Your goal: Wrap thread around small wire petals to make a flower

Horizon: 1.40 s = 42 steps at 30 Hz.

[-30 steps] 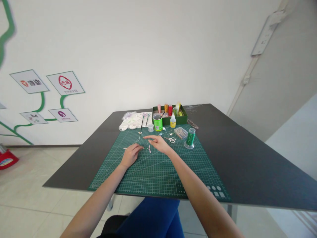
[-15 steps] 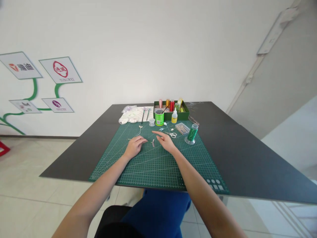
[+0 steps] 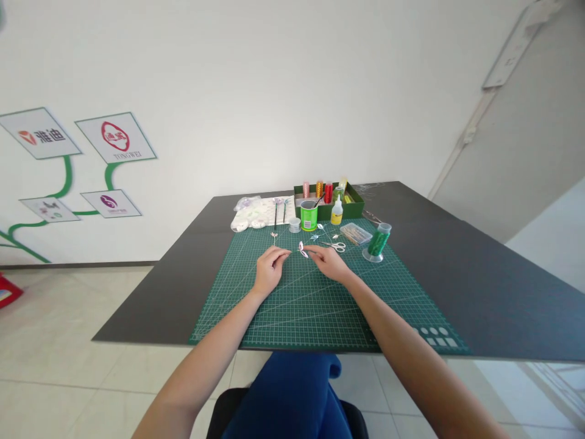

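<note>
One small pinkish flower [image 3: 303,249] sits between left hand [image 3: 269,269] and right hand [image 3: 329,262], over the green mat [image 3: 301,305] on the dark worktop [image 3: 479,274]; left looks pinched on the thin stem, right has fingertips at the petals, can't tell if gripping or only touching. Should be feather-light, stem probably bendy, petals likely delicate and quick to crease, so best hold is the stem close under the petals, fingertip pressure only. White scissors [image 3: 339,247] lie just beyond right hand, green thread spool [image 3: 379,242] farther right.
</note>
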### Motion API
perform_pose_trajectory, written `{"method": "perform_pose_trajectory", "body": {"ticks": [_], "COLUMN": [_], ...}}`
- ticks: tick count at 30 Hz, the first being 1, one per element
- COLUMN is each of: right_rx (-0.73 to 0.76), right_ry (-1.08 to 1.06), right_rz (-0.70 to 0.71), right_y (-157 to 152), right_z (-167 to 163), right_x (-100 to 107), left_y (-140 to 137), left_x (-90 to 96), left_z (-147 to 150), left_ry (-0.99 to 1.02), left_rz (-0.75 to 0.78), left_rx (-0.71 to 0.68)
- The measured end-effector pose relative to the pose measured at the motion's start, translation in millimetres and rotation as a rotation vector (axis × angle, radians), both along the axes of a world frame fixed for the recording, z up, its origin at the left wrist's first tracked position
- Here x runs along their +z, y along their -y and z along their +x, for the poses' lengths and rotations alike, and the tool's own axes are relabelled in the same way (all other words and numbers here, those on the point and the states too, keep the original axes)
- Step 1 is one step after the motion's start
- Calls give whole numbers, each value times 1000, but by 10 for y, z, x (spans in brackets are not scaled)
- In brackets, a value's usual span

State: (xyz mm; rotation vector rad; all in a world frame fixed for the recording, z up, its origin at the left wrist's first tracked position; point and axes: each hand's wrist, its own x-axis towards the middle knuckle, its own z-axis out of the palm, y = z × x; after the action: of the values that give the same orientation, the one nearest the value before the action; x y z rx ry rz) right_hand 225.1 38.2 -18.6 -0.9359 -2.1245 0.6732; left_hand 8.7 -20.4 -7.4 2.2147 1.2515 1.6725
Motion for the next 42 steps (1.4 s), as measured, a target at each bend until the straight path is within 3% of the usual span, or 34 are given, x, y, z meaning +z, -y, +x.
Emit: {"method": "perform_pose_trajectory", "body": {"ticks": [7,15,22,28,32,36,42], "right_rx": [2,-43,-72,-141,-158,-123,-11], "right_ry": [2,-63,62,83,28,-36,-206], "right_rz": [-68,-188,-112,33,47,-20,-300], "right_y": [80,25,92,231,263,286,315], "right_z": [-10,-170,-527,-470,-443,-464,-446], "right_x": [58,164,104,-23,-64,-74,-3], "left_y": [34,-161,-248,-233,-225,-220,-243], "left_x": [122,297,94,19,-3,-25,-48], "left_z": [31,-164,-390,-368,-317,-304,-317], "left_ry": [81,32,81,35,1,-26,-70], "left_rz": [-83,-80,-89,-110,-127,-130,-146], "left_rx": [-56,-106,-15,-64,-73,-68,-34]}}
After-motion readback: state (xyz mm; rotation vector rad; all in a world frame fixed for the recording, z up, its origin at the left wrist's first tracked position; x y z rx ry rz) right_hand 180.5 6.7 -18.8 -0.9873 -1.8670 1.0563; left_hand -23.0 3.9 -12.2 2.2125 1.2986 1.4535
